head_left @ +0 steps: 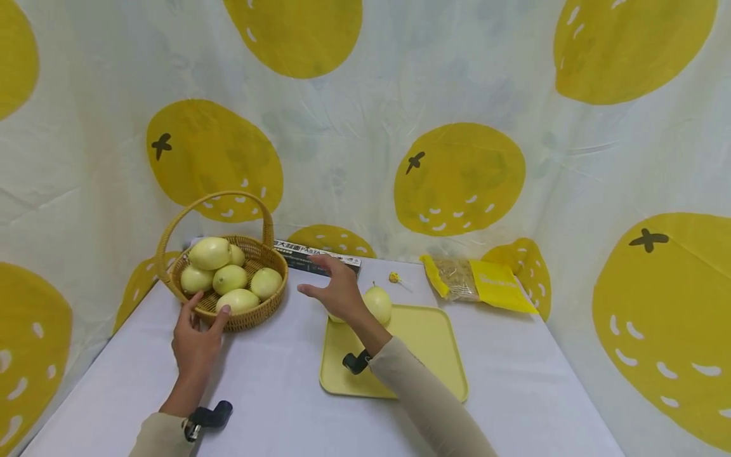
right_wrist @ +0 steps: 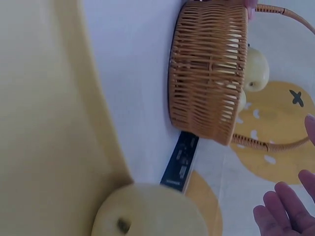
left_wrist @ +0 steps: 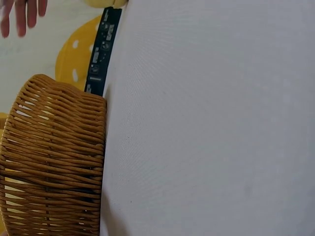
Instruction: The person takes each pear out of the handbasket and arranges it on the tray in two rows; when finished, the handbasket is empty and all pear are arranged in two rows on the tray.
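A round wicker basket (head_left: 251, 322) with an arched handle stands on the left, several pale yellow-green pears (head_left: 231, 279) heaped inside. My left hand (head_left: 197, 343) rests at its front rim, thumb and index finger spread, the thumb beside the front pear. Its fingers do not show in the left wrist view. My right hand (head_left: 337, 289) is raised between basket and tray, thumb and fingers apart, holding nothing. Beneath that wrist, a pear (head_left: 378, 304) sits at the back left of the yellow tray (head_left: 425, 355). Pale yellow fruit beside it is mostly hidden by the hand.
Behind the right hand lies a dark pasta box (head_left: 305, 261), partly covered by the basket. A small yellow lollipop (head_left: 394, 277) and a yellow bag of dry noodles (head_left: 480, 284) lie at the back. White cloth covers the table (head_left: 274, 393); a lemon-print curtain (head_left: 354, 127) hangs behind.
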The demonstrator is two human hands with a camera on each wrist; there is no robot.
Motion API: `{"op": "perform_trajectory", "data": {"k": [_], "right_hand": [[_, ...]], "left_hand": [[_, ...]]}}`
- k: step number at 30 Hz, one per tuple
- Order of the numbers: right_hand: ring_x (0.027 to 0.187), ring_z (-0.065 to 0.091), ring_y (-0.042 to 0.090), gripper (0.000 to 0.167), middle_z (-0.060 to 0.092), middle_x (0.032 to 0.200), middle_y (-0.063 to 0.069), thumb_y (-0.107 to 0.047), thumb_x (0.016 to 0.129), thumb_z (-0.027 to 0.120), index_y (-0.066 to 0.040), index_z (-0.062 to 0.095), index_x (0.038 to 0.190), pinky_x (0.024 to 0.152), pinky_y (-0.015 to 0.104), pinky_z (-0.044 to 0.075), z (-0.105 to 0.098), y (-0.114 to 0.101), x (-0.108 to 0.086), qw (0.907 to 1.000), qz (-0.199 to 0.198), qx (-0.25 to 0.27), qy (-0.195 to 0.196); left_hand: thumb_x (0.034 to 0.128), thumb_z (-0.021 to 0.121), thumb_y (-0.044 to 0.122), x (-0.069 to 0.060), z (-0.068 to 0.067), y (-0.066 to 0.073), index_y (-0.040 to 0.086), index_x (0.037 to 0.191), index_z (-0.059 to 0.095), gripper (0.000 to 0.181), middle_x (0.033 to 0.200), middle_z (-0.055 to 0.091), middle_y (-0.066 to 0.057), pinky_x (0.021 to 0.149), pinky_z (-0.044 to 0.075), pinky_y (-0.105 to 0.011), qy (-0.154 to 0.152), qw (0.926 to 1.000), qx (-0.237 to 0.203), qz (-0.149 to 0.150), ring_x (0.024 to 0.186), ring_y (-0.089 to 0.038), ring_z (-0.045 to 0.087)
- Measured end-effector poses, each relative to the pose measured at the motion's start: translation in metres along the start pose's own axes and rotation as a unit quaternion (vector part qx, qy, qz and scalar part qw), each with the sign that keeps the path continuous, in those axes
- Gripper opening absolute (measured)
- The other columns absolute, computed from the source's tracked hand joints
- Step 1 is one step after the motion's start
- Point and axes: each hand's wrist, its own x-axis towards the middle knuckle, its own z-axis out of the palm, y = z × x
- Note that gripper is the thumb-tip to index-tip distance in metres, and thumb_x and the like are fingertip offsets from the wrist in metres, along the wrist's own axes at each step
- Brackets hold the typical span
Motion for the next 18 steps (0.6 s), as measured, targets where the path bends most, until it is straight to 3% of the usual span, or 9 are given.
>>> {"op": "perform_trajectory", "data": {"k": [11, 18], "right_hand": [[0.138, 0.062, 0.024, 0.063, 0.065, 0.148, 0.003, -0.023, 0.089, 0.089, -0.017, 0.063, 0.146, 0.119, 0.036, 0.053, 0.043, -0.015, 0.026, 0.9988, -0.023, 0.002, -0.044], [0.134, 0.063, 0.019, 0.063, 0.066, 0.147, 0.000, -0.028, 0.090, 0.088, -0.019, 0.063, 0.147, 0.112, 0.027, 0.055, 0.065, -0.015, 0.042, 0.9971, -0.013, -0.046, -0.060]], "left_hand": [[0.0973, 0.074, 0.052, -0.002, -0.001, 0.001, 0.029, 0.165, 0.040, 0.079, 0.177, 0.023, -0.006, 0.133, 0.028, -0.054, 0.005, 1.0000, 0.001, 0.008, 0.162, -0.040, 0.025], [0.0970, 0.074, 0.053, -0.001, 0.001, 0.000, 0.027, 0.164, 0.040, 0.079, 0.177, 0.025, -0.007, 0.133, 0.029, -0.054, 0.010, 0.9999, 0.006, 0.008, 0.162, -0.040, 0.026]]}}
